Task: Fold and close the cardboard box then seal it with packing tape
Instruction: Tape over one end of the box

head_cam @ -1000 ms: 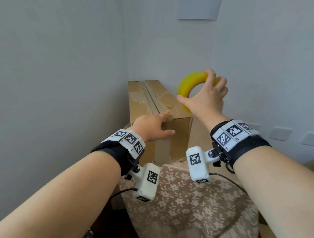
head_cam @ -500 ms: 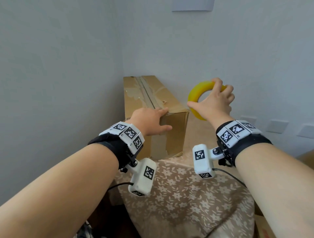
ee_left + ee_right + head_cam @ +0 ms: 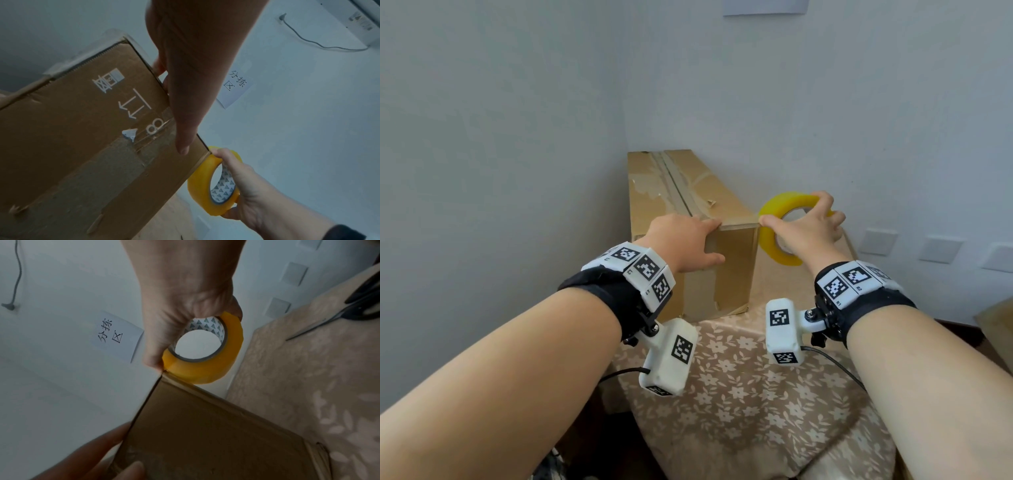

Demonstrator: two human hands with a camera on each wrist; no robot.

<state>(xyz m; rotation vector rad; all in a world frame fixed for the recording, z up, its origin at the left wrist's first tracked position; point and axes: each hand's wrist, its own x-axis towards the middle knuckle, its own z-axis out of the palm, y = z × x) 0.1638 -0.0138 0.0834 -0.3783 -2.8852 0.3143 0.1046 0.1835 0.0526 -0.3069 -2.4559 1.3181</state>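
A long brown cardboard box stands on the table in the wall corner, its top flaps down and old tape along the seam. My left hand rests on its near top edge, straight fingers on top and the thumb down the front face. My right hand grips a yellow roll of packing tape, fingers through its core. The roll touches the box's near right top corner. Whether a strip of tape is pulled out cannot be told.
A beige floral cloth covers the table in front of the box. Black-handled scissors lie on it to the right. White walls close in behind and left of the box, with a paper note and wall sockets.
My right hand has come down and toward me with the roll, from above the box to its near right corner. My left hand has settled onto the near top edge.
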